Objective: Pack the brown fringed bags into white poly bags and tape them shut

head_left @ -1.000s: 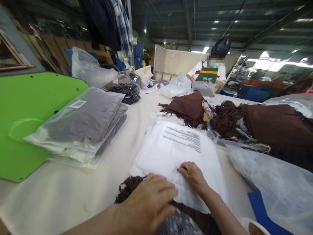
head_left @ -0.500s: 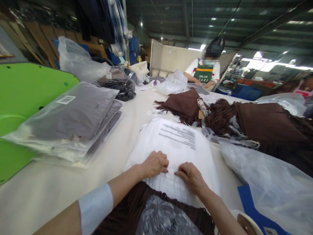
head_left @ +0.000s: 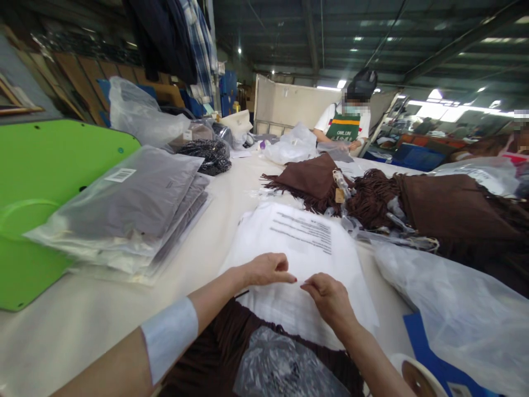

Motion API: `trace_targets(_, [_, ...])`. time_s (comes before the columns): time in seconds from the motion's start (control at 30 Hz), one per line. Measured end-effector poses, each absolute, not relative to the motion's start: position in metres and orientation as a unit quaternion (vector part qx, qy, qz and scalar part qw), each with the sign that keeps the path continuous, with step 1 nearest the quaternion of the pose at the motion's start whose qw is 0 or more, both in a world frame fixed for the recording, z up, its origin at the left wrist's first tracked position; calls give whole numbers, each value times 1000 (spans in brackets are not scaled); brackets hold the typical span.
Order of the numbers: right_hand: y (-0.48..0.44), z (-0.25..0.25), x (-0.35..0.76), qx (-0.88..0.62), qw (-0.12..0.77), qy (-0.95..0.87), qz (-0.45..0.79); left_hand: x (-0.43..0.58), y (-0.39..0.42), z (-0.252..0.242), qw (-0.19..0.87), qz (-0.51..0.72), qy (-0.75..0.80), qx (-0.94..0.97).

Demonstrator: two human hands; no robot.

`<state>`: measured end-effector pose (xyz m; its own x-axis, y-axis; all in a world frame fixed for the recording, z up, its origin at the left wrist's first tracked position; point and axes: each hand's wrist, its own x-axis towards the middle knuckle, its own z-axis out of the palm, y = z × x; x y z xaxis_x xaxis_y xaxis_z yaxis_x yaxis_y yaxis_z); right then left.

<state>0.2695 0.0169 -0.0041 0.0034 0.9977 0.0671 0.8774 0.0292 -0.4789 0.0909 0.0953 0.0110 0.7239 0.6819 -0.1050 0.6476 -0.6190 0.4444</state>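
A stack of thin white plastic bags (head_left: 264, 237) with dark printed lines lies in front of me. Over its lower middle, my left hand (head_left: 270, 269) has a finger stretched toward the right, with thumb and other fingers curled. Close to its fingertip, my right hand (head_left: 326, 292) pinches something too small to make out, perhaps the bag's edge. Below the white stack, dark brown fringed fabric (head_left: 219, 353) shows, partly under a crumpled clear plastic bag (head_left: 285, 364).
Bagged grey garments (head_left: 136, 193) lie at left beside a green board (head_left: 37, 160). Folded brown fringed pieces (head_left: 454, 204) are at right, above a clear plastic sheet (head_left: 450, 298). A tape roll (head_left: 417, 375) sits lower right. A person in a green apron (head_left: 343, 129) stands across the table.
My left hand has moved slightly right, closer to my right hand, and its finger now extends. The view has shifted a little, so the green board and grey bags appear further right.
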Motion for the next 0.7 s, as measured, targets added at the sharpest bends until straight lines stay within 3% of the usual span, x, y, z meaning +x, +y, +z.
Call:
trace_targets(0.3, [19, 9, 284, -698, 208, -660, 185, 94, 89, 17, 142, 30, 369, 918])
trace_targets(0.57, [-19, 13, 298, -700, 174, -693, 9, 36, 96, 25, 73, 67, 469, 878])
trace_targets(0.7, [-34, 13, 309, -706, 64, -693, -127, -3, 84, 29, 89, 124, 554, 818])
